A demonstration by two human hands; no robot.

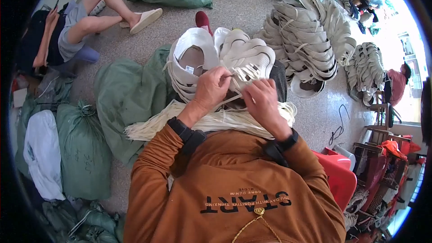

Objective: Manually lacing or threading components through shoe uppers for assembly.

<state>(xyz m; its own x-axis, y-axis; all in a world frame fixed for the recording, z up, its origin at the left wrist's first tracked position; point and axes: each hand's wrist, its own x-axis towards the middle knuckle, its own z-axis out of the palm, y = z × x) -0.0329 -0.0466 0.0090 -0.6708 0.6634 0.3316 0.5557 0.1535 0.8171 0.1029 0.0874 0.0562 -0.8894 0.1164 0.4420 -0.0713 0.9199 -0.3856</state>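
1. Far left, a person sits on the floor, legs stretched out, one pale slipper on the foot.
2. Below them, tied green sacks crowd the floor, with a white bag lying against them.
3. Another green sack is draped just left of the worker's lap.
4. A thick bundle of cream laces lies across the lap, under both wrists.
5. The left hand is curled, thumb and forefinger pinched on a thin lace end at the shoe.
6. The shoe, a white upper, sits on top of a stack of uppers straight ahead of the worker, touching both hands.
7. The right hand is bent at the knuckles and rests on the shoe's laced front; its fingertips are hidden, so I cannot tell whether it grips anything.
8. To the right, tall piles of white uppers cover the floor, well apart from the hands.
9. A red stool stands beside the worker's right elbow.
10. Far right, another person in red bends by a wooden frame.
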